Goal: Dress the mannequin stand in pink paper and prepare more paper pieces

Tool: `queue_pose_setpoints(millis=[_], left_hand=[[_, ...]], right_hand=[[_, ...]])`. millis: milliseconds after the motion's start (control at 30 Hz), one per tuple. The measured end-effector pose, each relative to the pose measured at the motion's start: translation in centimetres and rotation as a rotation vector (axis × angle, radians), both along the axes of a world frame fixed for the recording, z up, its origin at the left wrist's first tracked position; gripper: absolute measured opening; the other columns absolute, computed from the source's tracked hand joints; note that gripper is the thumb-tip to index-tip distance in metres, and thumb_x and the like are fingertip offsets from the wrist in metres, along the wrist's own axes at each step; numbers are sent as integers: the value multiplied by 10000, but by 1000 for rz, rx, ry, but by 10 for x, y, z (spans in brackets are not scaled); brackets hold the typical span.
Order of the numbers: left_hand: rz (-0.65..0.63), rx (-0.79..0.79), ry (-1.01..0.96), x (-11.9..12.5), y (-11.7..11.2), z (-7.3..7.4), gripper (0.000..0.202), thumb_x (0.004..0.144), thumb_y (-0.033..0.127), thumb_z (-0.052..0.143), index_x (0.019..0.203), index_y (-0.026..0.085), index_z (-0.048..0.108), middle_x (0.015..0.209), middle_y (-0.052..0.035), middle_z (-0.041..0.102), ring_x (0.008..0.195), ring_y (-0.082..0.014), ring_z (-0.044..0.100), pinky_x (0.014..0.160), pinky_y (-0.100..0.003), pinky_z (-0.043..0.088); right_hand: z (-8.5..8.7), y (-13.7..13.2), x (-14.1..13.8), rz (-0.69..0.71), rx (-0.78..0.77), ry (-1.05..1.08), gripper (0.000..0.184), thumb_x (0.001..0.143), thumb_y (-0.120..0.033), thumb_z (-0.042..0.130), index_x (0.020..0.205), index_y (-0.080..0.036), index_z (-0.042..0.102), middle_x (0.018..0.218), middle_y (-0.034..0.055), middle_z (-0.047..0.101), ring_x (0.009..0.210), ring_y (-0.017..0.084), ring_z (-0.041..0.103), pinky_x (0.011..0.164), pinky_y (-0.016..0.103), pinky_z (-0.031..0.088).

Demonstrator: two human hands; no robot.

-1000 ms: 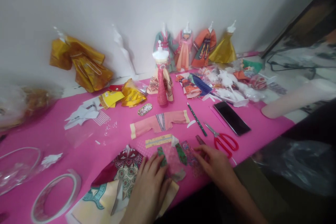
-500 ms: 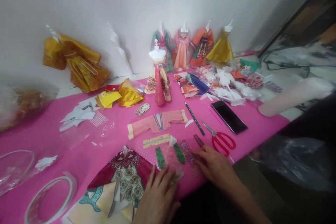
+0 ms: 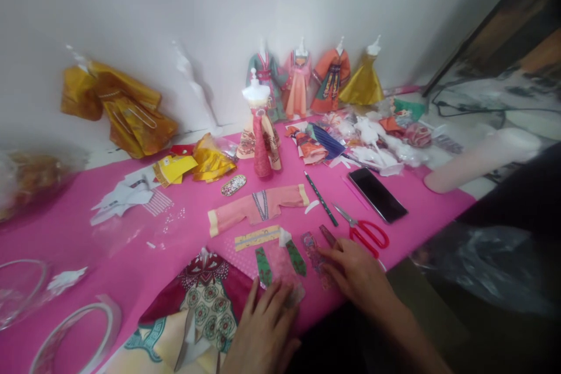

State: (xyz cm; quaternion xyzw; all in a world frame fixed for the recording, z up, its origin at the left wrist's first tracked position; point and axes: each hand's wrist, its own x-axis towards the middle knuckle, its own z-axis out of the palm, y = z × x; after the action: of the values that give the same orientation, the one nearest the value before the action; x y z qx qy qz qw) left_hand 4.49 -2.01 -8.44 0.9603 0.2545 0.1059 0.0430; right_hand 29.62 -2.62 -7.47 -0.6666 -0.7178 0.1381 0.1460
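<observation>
My left hand (image 3: 268, 324) lies with its fingers spread over the lower end of a pink piece of fabric (image 3: 281, 263). Two green leaf-patterned strips (image 3: 263, 267) lie at that piece, one on either side. Fingers outstretched, my right hand (image 3: 359, 272) touches the purple floral strip (image 3: 312, 250). A narrow dark-red strip (image 3: 327, 236) sits just above its fingertips. Beyond the hands are a yellow strip with a pale stripe (image 3: 249, 239) and a flat pink doll top (image 3: 284, 201) with cream cuffs.
Red-handled scissors (image 3: 370, 238), a dark pencil (image 3: 322, 200) and a phone (image 3: 377, 194) lie on the right. A dressed doll form (image 3: 258, 128) stands mid-table, more along the wall. A tape roll (image 3: 76, 333) and a maroon patterned garment (image 3: 214, 298) lie front left.
The whole scene has shifted slightly left in view as the head turned. Both hands stay at the same fabric pieces, with hardly any finger movement.
</observation>
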Motion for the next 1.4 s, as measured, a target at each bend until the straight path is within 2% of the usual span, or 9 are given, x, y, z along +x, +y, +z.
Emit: queue_pose_setpoints(millis=[333, 567, 733, 900, 1000, 1100, 1167, 1300, 1400], left_hand=[[-79, 183, 41, 6, 5, 4, 441, 728, 367, 771, 1139, 232, 681, 1192, -65, 745, 1010, -333, 728, 754, -553, 645], [-68, 156, 15, 1, 2, -1, 428, 778, 347, 727, 1188, 247, 655, 1224, -64, 730, 1051, -328, 707, 783, -563, 626], [105, 110, -39, -17, 9, -2, 368, 844, 316, 656, 1206, 251, 632, 1253, -92, 701, 1105, -299, 667, 905, -523, 557], [179, 135, -60, -22, 12, 2, 345, 836, 247, 613, 1179, 213, 631, 1253, -128, 693, 1086, -310, 667, 872, -514, 549], [185, 120, -105, -27, 11, 4, 302, 869, 245, 579, 1165, 226, 639, 1247, -109, 694, 1120, -291, 645, 947, -499, 505], [325, 110, -145, -48, 14, 10, 292, 924, 262, 526, 1199, 227, 617, 1244, -102, 689, 1157, -305, 617, 1040, -576, 410], [524, 73, -146, -72, 18, 15, 308, 948, 260, 493, 1234, 205, 591, 1275, -125, 666, 1187, -327, 593, 1036, -616, 395], [780, 71, -228, -128, 21, 25, 267, 959, 367, 483, 1009, 186, 671, 1059, -137, 711, 941, -304, 656, 806, -486, 532], [850, 116, -217, -154, 14, 27, 318, 953, 421, 484, 877, 180, 678, 929, -133, 716, 879, -307, 650, 799, -479, 514]], right_hand=[[3, -3, -38, 91, -20, 13, 229, 921, -224, 558, 1094, -241, 707, 907, 82, 655, 833, 254, 658, 682, 365, 563], [6, -5, -17, 31, -42, 54, 296, 907, -192, 555, 1151, -266, 705, 893, 67, 657, 855, 236, 664, 741, 355, 564], [-1, -2, 10, -133, -58, -109, 298, 925, -244, 534, 1160, -227, 716, 874, 85, 650, 832, 251, 668, 677, 353, 542], [-10, 2, 18, -134, -56, -187, 364, 942, -274, 502, 1272, -266, 655, 847, 65, 639, 808, 238, 664, 654, 340, 518], [-10, 4, 17, -124, -33, -153, 362, 953, -278, 457, 1239, -241, 675, 850, 73, 641, 808, 239, 664, 674, 354, 512], [-8, 9, 18, -135, -8, -68, 355, 957, -296, 437, 1188, -222, 696, 850, 73, 655, 821, 245, 667, 692, 368, 508], [-6, 12, 18, -137, 21, -12, 336, 952, -307, 449, 1148, -212, 705, 886, 78, 675, 838, 249, 668, 697, 370, 506], [-1, 18, 1, -52, 103, 101, 263, 938, -297, 497, 1021, -189, 722, 912, 95, 693, 837, 252, 668, 695, 361, 498], [8, 16, -34, 144, 86, 231, 209, 938, -235, 508, 949, -196, 713, 885, 83, 680, 804, 216, 659, 689, 321, 494]])
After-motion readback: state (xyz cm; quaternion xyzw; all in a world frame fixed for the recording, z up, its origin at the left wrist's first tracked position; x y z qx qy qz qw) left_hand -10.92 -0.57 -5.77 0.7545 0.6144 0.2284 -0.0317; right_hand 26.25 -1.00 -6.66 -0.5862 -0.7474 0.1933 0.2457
